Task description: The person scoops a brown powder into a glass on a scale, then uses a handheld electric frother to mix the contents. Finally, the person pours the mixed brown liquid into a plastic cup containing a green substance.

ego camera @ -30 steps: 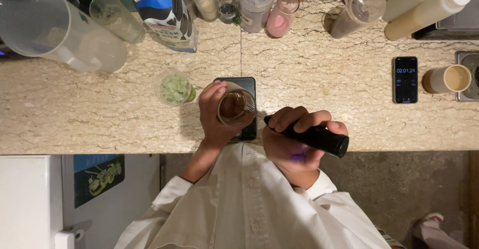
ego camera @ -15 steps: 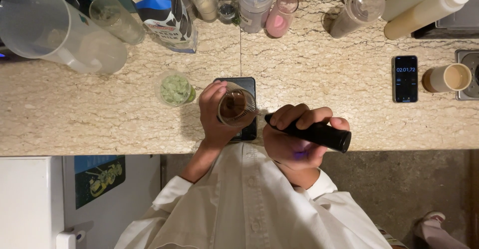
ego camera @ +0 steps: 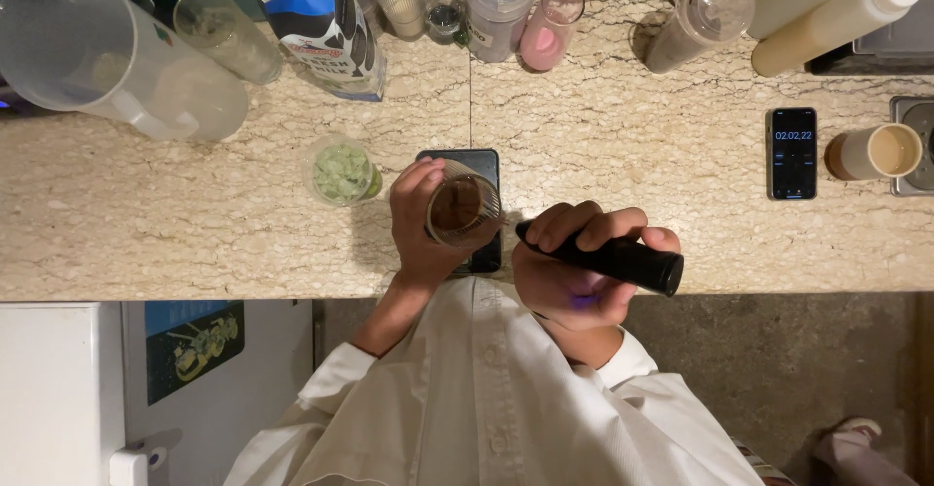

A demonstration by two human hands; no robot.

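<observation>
While the left hand (ego camera: 420,221) curls its fingers around a clear glass of brown liquid (ego camera: 464,211) standing on a small black scale (ego camera: 482,165), the right hand (ego camera: 574,267) grips a black handheld frother (ego camera: 613,255), held nearly level, tip at the glass rim.

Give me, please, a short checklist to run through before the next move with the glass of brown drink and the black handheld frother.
1. Left hand wrapped around the glass: ok.
2. Glass stands on the black scale, not on bare counter: ok.
3. Right hand grips the black frother, its tip aimed into the glass: ok.
4. Whisk end below the liquid surface: cannot tell, hidden at the rim.
5. Green powder cup stands apart from the left hand: ok.
6. Phone lies well away from the glass: ok.
</observation>
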